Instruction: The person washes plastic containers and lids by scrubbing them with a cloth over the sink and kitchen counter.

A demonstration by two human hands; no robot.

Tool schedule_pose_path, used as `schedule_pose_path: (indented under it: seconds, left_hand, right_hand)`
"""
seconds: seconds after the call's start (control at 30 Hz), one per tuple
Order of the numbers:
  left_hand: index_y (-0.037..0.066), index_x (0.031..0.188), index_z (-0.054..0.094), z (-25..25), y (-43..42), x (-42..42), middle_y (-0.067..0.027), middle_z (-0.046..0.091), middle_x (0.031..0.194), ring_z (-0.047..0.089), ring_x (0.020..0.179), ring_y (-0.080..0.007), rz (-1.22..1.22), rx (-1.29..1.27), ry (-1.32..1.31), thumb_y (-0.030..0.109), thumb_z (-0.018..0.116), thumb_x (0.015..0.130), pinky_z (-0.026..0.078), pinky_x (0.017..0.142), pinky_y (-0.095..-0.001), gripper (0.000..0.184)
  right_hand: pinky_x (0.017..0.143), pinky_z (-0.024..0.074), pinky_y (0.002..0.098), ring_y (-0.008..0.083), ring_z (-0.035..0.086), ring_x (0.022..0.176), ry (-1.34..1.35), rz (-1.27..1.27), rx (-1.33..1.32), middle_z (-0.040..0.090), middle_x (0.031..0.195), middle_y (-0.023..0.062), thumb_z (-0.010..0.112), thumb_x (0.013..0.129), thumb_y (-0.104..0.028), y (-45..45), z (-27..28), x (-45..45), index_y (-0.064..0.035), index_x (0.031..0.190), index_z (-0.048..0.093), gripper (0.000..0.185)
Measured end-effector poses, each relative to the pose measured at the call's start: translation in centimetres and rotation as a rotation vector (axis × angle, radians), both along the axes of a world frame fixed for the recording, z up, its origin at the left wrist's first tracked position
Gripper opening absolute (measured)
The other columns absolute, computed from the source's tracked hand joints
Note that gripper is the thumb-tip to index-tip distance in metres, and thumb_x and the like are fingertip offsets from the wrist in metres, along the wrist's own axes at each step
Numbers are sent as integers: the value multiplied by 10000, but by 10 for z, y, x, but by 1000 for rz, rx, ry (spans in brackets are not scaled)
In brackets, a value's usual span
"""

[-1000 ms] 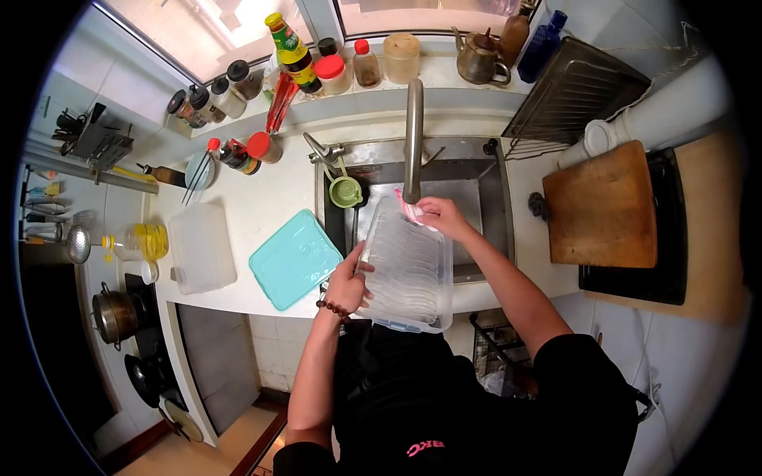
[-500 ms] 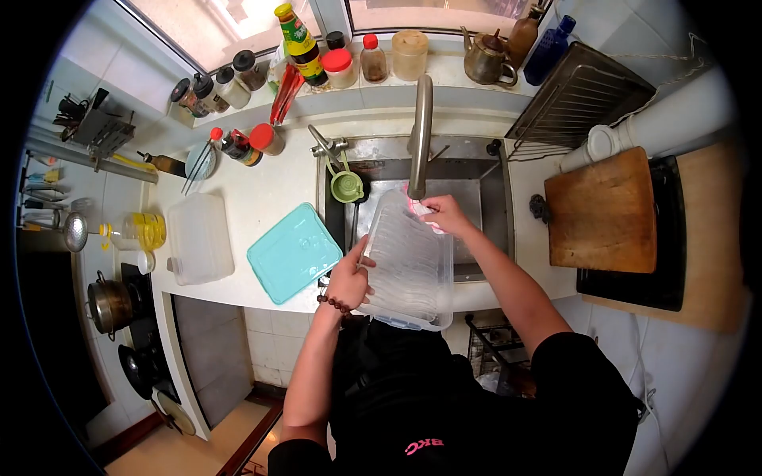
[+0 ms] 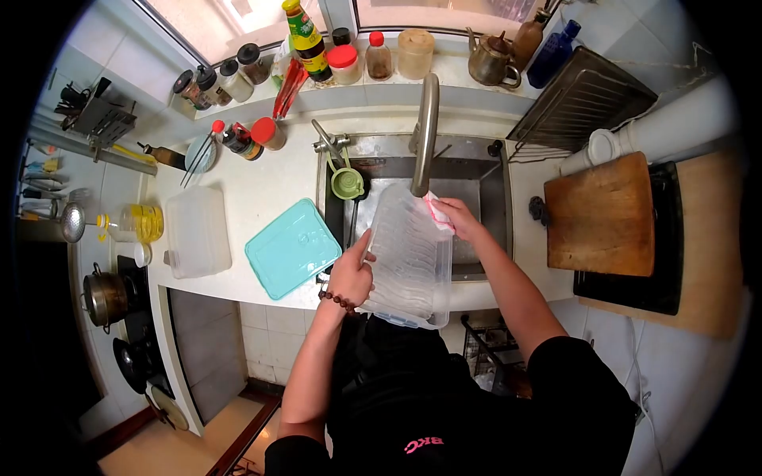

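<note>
A clear plastic container (image 3: 405,270) with wet streaks across its base rests over the sink's front edge, tilted under the faucet (image 3: 426,135). My left hand (image 3: 351,276) grips its left wall, with the thumb side over the rim. At the far right corner, my right hand (image 3: 459,217) is closed on a white and pink cloth (image 3: 438,213) pressed against the container's wall. The turquoise lid (image 3: 292,249) lies wet on the counter, left of my left hand.
The metal sink (image 3: 496,190) holds a green strainer (image 3: 347,183) at its left. Another clear container (image 3: 198,234) stands on the left counter. Jars and bottles line the windowsill. A wooden cutting board (image 3: 601,214) leans at the right.
My right hand has moved slightly right with the cloth, from near the container's far end to its far right corner. My left hand keeps its hold on the container.
</note>
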State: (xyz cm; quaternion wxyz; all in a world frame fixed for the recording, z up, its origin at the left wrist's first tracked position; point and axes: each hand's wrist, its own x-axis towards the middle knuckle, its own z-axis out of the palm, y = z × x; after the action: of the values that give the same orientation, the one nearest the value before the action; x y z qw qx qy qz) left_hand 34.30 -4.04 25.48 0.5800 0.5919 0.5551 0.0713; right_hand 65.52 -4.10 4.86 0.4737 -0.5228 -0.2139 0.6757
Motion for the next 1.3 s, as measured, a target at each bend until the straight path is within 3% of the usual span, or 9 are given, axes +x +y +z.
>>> schedule_pose_path:
  seconds: [0.27,0.3,0.47,0.7,0.8,0.87,0.97,1.1,1.3]
  left_hand:
    - [103,1548,423,-4,1,-12,-167,696,1103,671,601,-231,35,108,20,-69,406,850,571,647,-366,719]
    - [142,1572,399,-15,1,-19,-142,660,1175,650,598,-189,31,123,19,-86,367,846,553,477,-317,761]
    - [148,1573,401,-22,1,-37,-153,640,1183,647,591,-194,93,89,-30,-97,357,812,550,466,-317,801]
    - [131,1565,406,-17,-1,-48,-178,649,1151,662,648,-217,147,134,28,-91,404,856,575,596,-353,743]
    - [150,1582,380,-12,-1,-53,-165,629,1192,651,630,-189,216,5,-12,-82,389,874,562,535,-331,745]
    - [171,1597,352,-12,-2,-57,-152,616,1208,641,620,-165,237,16,-30,-77,368,897,547,492,-305,743]
    - [189,1603,339,-16,-3,-67,-149,616,1208,641,624,-161,296,13,-63,-77,361,912,550,494,-296,741]
    - [216,1607,330,-28,-4,-77,-137,617,1206,643,628,-159,328,63,-62,-93,347,921,553,498,-289,753]
    - [258,1612,312,-55,-6,-79,-125,614,1215,656,649,-155,319,96,-36,-128,345,936,565,516,-285,779]
  right_hand:
    - [748,563,317,146,678,816,4,-269,-94,717,974,53,626,1026,-294,1,-19,18,-24,1141,699,303]
    - [808,572,337,181,697,901,79,-310,-113,724,1055,90,607,1035,-306,-4,-23,27,-30,1187,686,324]
    - [1092,467,445,272,604,1263,384,-334,-66,643,1360,102,514,1062,-400,-17,-2,36,-86,1407,559,468]
    - [1073,474,443,260,586,1273,658,-388,128,607,1399,94,508,1063,-413,-4,20,8,-112,1413,542,462]
    - [1064,479,445,276,582,1280,461,-335,129,599,1405,112,608,1015,-261,21,0,1,-88,1445,499,476]
    - [1040,494,431,292,606,1244,-287,-409,218,590,1424,131,648,918,-113,46,-32,0,-47,1455,468,570]
    - [996,510,441,346,633,1192,-848,-381,309,620,1365,183,675,810,-37,81,-6,9,-50,1455,453,682]
    - [988,500,465,439,630,1153,-1059,-306,239,642,1260,240,707,780,-86,102,6,20,-157,1434,466,700]
    - [965,509,442,413,651,1115,-1037,-167,118,650,1215,226,711,781,-68,87,4,24,-138,1370,492,632]
